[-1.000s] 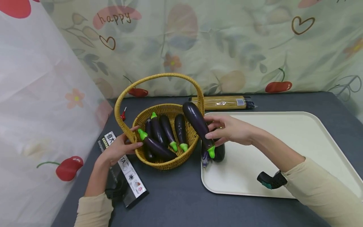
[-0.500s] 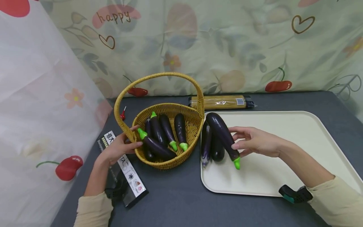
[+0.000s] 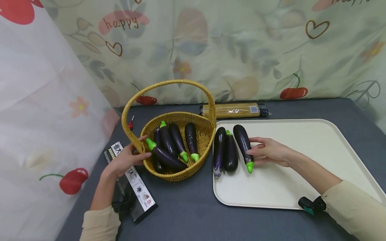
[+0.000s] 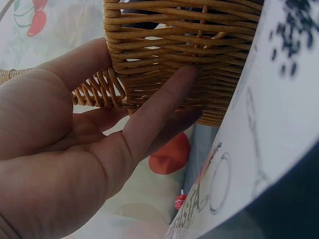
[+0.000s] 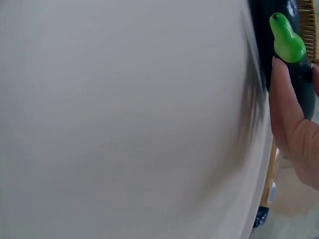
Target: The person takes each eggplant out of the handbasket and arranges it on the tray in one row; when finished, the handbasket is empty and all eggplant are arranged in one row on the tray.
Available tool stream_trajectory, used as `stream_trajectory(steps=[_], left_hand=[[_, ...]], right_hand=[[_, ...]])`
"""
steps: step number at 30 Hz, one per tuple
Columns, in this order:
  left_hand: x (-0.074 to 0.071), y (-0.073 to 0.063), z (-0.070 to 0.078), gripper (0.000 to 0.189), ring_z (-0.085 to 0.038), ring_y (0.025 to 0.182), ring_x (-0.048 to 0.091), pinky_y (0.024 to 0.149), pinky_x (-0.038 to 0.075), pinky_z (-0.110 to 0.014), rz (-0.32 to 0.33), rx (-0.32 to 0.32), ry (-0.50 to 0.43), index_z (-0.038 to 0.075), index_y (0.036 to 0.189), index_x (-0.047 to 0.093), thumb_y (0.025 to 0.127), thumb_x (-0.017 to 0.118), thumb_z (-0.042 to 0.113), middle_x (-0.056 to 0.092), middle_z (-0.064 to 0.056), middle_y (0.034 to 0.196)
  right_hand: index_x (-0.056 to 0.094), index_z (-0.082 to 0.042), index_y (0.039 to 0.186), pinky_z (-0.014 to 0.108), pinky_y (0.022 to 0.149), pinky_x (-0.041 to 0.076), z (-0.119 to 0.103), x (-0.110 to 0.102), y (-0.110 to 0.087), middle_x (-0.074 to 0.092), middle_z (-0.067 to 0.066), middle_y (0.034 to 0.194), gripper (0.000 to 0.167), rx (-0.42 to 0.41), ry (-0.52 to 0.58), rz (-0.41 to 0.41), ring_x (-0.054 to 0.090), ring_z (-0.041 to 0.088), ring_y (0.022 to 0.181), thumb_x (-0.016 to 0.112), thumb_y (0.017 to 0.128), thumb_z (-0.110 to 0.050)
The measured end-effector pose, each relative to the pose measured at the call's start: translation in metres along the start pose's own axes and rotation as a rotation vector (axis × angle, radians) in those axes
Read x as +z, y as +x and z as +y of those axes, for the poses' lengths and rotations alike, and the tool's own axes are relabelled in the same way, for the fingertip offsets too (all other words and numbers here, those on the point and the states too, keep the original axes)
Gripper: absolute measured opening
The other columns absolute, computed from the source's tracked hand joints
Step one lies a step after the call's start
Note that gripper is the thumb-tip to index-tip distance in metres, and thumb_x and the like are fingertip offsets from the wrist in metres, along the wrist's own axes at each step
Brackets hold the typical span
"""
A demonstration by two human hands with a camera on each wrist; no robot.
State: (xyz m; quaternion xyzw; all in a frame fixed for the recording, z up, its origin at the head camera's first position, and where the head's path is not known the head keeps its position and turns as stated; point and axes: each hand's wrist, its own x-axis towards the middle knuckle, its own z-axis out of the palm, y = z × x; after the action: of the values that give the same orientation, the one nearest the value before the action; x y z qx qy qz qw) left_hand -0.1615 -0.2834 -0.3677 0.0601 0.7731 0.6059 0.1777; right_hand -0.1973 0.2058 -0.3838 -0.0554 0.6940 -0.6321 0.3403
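Note:
My right hand [image 3: 269, 152] holds a dark purple eggplant [image 3: 241, 139] by its lower part, low over the cream tray [image 3: 301, 187]. Its green stem end [image 5: 289, 42] points toward the person. To its left two more eggplants lie side by side on the tray, one with a streaked purple tip [image 3: 217, 170] and one with a green stem [image 3: 228, 133]. At the left rim of the wicker basket [image 3: 181, 178], my left hand [image 3: 128, 160] grips near the handle's foot, fingers against the weave in the left wrist view. Several eggplants [image 3: 169, 159] rest inside that basket.
A long pack of noodles [image 3: 230, 110] lies behind the tray. Under the left forearm is a black and white box [image 3: 138, 185]. A small red item [image 3: 130, 124] sits left of the basket, and patterned curtains [image 3: 223, 60] stand behind the table.
My right hand has carried the eggplant from over the basket's right edge rightward, then lowered it beside the other two on the tray. My left hand has stayed at the basket.

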Motion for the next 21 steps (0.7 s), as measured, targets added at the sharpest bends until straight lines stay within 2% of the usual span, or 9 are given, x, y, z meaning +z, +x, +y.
stream_trajectory(steps=[6, 14, 21], left_hand=[[0.000, 0.000, 0.000, 0.076, -0.030, 0.111, 0.056, 0.086, 0.052, -0.038, 0.007, -0.009, -0.001, 0.007, 0.153, 0.015, 0.094, 0.062, 0.014, 0.042, -0.027, 0.131], [0.000, 0.000, 0.000, 0.075, -0.031, 0.112, 0.055, 0.086, 0.052, -0.039, 0.005, -0.015, -0.005, 0.008, 0.153, 0.015, 0.094, 0.062, 0.014, 0.040, -0.027, 0.133], [0.000, 0.000, 0.000, 0.075, -0.031, 0.111, 0.056, 0.086, 0.052, -0.038, -0.005, -0.004, -0.003, 0.007, 0.153, 0.014, 0.095, 0.061, 0.014, 0.041, -0.027, 0.131]], right_hand=[[0.008, 0.004, 0.150, 0.037, 0.080, 0.055, 0.003, 0.007, 0.009, 0.052, 0.021, 0.113, 0.077, 0.017, 0.016, 0.047, 0.063, 0.019, 0.092, 0.060, 0.094, -0.006], [0.011, 0.004, 0.149, 0.035, 0.076, 0.056, 0.000, 0.016, 0.014, 0.046, 0.023, 0.116, 0.080, 0.071, -0.028, 0.131, 0.062, 0.019, 0.087, 0.065, 0.092, -0.010], [0.011, 0.005, 0.149, 0.035, 0.077, 0.056, -0.003, 0.017, 0.015, 0.041, 0.025, 0.121, 0.081, 0.104, -0.076, 0.160, 0.060, 0.021, 0.090, 0.065, 0.093, -0.017]])
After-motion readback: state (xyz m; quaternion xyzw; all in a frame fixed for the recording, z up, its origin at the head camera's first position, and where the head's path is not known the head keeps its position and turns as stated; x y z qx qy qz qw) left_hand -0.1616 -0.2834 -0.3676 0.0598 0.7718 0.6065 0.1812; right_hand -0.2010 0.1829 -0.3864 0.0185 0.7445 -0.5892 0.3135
